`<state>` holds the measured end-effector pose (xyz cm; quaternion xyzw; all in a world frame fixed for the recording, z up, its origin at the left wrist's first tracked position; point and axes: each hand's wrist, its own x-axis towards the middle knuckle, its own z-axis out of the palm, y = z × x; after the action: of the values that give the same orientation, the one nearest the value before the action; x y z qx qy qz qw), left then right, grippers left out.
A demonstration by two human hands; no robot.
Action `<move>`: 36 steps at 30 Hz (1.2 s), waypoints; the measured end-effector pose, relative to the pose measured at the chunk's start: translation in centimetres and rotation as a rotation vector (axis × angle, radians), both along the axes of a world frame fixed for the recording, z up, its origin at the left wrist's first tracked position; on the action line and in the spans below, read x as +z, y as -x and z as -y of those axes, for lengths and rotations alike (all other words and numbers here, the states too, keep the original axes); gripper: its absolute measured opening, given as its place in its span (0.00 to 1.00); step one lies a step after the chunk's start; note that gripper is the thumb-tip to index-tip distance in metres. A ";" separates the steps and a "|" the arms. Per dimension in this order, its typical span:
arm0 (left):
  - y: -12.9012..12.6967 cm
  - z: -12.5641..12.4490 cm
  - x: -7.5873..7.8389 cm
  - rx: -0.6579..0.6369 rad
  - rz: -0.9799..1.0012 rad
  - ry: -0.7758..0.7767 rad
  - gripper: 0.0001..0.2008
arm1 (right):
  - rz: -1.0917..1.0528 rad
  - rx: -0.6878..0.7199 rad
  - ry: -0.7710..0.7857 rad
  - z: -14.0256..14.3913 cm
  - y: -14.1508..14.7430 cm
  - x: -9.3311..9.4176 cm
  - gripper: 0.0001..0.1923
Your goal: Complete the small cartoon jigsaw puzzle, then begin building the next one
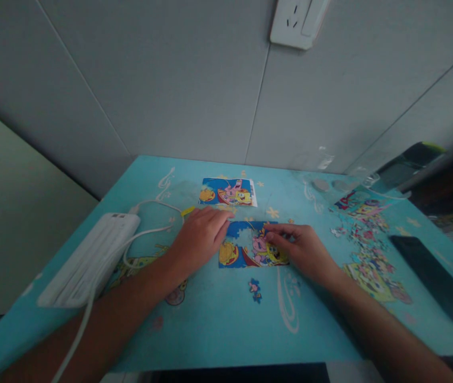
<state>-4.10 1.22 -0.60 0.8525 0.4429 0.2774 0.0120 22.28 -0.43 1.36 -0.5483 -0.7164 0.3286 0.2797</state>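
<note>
- A small jigsaw puzzle, partly assembled and showing cartoon figures on blue, is laid flat near the middle of the turquoise table.
- The left hand is placed palm down at the left edge of the puzzle, with the fingers stretched out flat and loosely together; nothing is gripped by it.
- The right hand is rested on the right part of the puzzle; its fingertips are pressed together on a piece there, but whether the piece is pinched or only pushed cannot be told.
- A loose puzzle piece is seen on the table just in front of the puzzle, apart from both hands.
- A printed reference picture is laid behind the puzzle, closer to the wall.
- A white power strip with its cable is found to the left of the left forearm.
- A dark phone is laid at the right side of the table, well apart from the hands.
- A white wall socket is fixed on the grey wall above.
</note>
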 end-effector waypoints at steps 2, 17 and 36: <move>-0.1 0.1 0.0 -0.015 -0.011 -0.003 0.09 | -0.004 0.001 -0.004 -0.1 -0.2 0.0 0.13; -0.2 0.2 0.0 -0.044 -0.036 0.017 0.09 | 0.036 0.020 -0.064 -0.3 -0.6 -0.2 0.12; 0.1 0.5 -0.3 -0.194 -0.080 0.041 0.11 | 0.351 -0.070 -0.127 -3.5 -7.8 -0.6 0.13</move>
<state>-4.21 0.77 -0.87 0.9013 0.3640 0.2318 0.0386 30.05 3.11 0.74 -0.6032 -0.7538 0.1722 0.1958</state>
